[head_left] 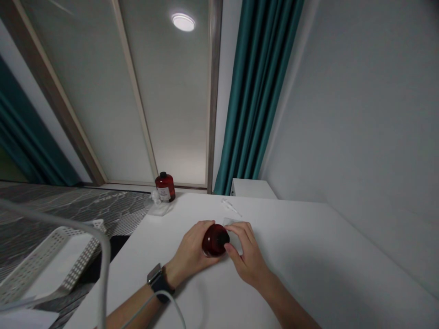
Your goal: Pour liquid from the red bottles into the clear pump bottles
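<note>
Two hands meet: the left hand wraps a round dark-red bottle, while the right hand closes narrowly on its black cap. Another capped red bottle stands past the white worktop's far corner.

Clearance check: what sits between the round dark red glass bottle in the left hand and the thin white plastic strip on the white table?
Head view: a transparent flat sheet, partly under the right hand.

This looks like a room in a home. Teal curtains hang ahead of the left hand, and a patterned rug lies left of the white desk beneath it.
</note>
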Motion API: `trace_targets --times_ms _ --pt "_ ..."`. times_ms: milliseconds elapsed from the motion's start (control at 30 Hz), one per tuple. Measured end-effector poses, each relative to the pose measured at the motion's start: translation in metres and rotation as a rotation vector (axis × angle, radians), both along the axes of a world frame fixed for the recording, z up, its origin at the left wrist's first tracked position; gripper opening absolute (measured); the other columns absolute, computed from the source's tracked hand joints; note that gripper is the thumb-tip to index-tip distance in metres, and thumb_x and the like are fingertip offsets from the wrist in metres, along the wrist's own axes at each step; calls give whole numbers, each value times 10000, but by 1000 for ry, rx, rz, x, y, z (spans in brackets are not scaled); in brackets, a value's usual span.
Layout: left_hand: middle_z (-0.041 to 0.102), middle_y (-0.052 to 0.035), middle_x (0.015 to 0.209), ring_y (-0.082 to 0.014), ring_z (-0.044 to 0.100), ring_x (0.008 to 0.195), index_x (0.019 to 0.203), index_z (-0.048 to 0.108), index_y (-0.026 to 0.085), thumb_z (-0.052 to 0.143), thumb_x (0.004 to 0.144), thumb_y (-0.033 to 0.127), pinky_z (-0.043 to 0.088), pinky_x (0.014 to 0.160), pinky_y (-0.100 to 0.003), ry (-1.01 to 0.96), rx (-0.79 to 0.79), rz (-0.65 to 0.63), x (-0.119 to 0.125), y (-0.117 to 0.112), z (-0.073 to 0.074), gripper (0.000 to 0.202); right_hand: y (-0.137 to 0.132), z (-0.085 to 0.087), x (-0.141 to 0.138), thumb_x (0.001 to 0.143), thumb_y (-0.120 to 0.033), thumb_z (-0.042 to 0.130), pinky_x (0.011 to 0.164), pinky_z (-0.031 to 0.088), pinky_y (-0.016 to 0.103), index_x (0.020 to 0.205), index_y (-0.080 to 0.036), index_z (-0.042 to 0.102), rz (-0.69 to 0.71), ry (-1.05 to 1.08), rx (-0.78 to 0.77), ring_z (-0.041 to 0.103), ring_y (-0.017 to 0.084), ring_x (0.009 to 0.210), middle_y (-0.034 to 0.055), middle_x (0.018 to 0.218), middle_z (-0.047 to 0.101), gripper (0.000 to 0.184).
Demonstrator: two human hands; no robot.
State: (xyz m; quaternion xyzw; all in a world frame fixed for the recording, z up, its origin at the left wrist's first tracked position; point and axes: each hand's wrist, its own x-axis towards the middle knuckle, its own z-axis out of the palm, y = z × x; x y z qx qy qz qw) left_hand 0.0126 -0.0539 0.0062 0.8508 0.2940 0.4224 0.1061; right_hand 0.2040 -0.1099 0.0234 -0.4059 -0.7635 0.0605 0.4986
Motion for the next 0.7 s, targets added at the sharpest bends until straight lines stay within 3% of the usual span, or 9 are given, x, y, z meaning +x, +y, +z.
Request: trace_targets --times_ms 700 --pt "644 -124 1158 -282 677 1025 1313 395 216 779 750 373 582 870 -419 1 15 7 0 0 -2 699 7 -8 7 1015 -493 409 880 482 425 1228 -251 561 -34 4 18 565 253 1018 88 1065 630 357"
